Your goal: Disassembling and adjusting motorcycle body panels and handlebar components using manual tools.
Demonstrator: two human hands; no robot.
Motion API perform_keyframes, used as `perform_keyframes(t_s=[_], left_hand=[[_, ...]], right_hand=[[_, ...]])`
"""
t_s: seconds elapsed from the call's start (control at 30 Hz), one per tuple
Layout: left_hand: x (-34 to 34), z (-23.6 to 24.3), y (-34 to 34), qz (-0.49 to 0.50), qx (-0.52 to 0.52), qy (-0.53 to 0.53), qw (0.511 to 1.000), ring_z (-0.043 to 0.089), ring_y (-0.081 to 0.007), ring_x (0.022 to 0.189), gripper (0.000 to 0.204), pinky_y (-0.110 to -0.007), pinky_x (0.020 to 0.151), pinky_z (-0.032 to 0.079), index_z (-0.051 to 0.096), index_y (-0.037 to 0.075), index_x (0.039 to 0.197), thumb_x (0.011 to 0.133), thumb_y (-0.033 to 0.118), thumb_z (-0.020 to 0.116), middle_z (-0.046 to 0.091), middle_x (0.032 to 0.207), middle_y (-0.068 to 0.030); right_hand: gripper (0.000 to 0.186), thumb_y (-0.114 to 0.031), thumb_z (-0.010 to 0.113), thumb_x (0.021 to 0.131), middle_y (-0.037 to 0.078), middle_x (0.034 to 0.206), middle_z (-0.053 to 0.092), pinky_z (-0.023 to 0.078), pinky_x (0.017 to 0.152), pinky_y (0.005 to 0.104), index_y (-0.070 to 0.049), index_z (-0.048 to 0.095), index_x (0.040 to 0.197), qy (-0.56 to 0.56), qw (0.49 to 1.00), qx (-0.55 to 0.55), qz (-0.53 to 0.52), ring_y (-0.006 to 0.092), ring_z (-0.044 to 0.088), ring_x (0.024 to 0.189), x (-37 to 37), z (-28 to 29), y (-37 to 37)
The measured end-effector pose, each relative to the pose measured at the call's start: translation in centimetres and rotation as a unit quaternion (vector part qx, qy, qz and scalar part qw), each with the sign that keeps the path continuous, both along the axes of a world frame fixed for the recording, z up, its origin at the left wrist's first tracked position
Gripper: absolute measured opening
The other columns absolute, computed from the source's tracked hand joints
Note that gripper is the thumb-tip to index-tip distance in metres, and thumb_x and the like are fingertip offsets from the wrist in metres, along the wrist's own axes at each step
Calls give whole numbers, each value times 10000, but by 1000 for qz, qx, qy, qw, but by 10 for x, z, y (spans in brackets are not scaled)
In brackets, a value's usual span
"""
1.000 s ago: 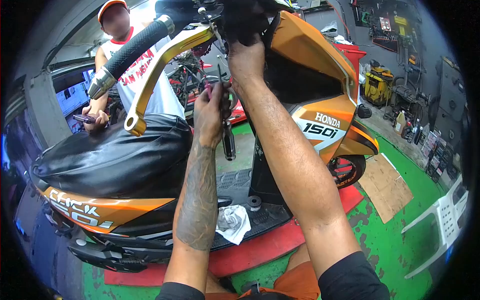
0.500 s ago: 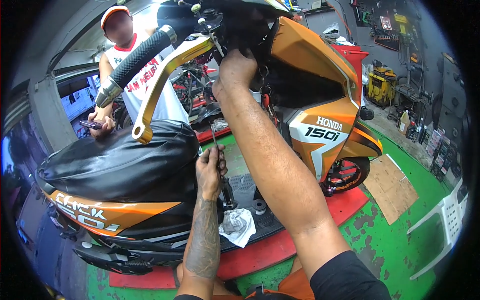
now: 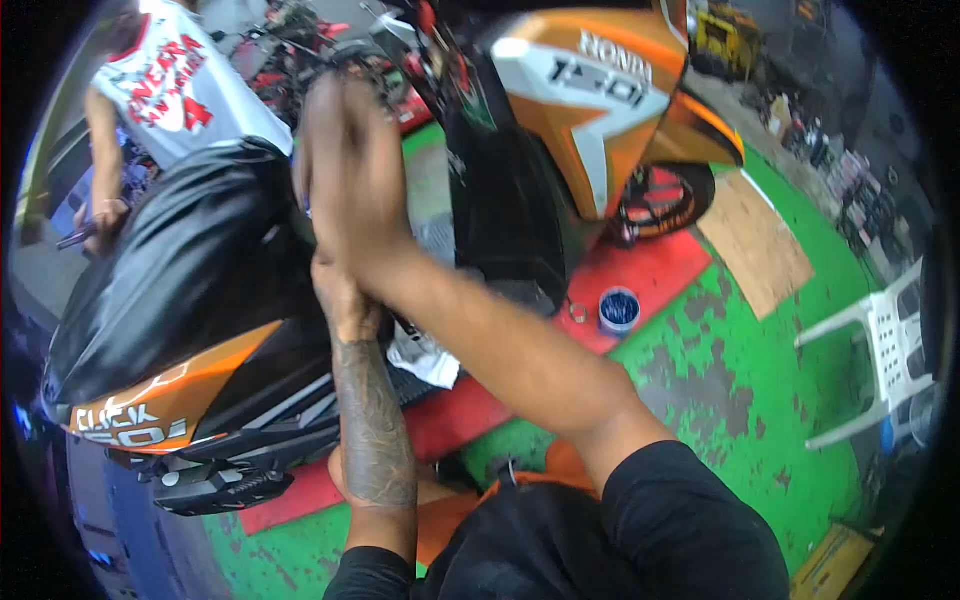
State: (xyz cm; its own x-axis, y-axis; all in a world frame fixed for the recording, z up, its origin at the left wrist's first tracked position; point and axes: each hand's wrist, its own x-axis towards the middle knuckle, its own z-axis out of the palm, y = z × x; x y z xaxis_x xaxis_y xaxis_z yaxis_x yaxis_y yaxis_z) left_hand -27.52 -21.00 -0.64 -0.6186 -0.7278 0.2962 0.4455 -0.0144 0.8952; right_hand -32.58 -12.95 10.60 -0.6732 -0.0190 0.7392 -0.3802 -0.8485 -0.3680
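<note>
A white plastic chair (image 3: 880, 345) stands on the chipped green floor (image 3: 640, 455), right of a flat brown board (image 3: 757, 243); upper left, a person (image 3: 103, 150) wears a sleeveless shirt (image 3: 205, 95).

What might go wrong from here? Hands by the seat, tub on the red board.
1. The tub sits near the edge of the red board; a stray knock might tip it.
2. The right hand is blurred and overlaps the left hand in view; it might bump that hand or the seat.
</note>
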Motion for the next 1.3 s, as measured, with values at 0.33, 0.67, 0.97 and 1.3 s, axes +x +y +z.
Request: perform_keyframes(t_s=[0.33,0.67,0.97,1.3], left_hand=[[50,-43,13,-110,7,-9,994,450,-76,648,298,-202,513,355,590,-13,1142,1042,263,535,513,847,-12],[60,-50,12,-47,-15,10,999,465,-78,599,278,-233,544,422,573,39,1079,1061,303,487,512,744,-7],[29,15,3,-109,-14,10,994,516,-96,552,343,-252,541,463,593,20,970,1076,304,433,495,639,-10],[37,-51,27,-168,60,-127,976,571,-164,642,297,-314,571,497,522,46,1212,951,185,546,583,872,-76]], right_hand=[[215,-206,640,938,189,940,622,512,746,428,-8,621,1018,-83,745,608,-262,349,639,884,-34,-316,112],[139,-132,654,951,52,812,622,431,586,290,-39,717,1034,-63,870,408,-269,116,522,637,-24,-208,186],[291,-136,574,975,121,1091,651,491,849,276,35,584,1211,432,749,42,-501,186,626,956,-21,115,196],[417,-394,626,875,193,1130,667,495,956,419,-58,712,1105,657,559,204,-463,307,627,1093,72,216,96]])
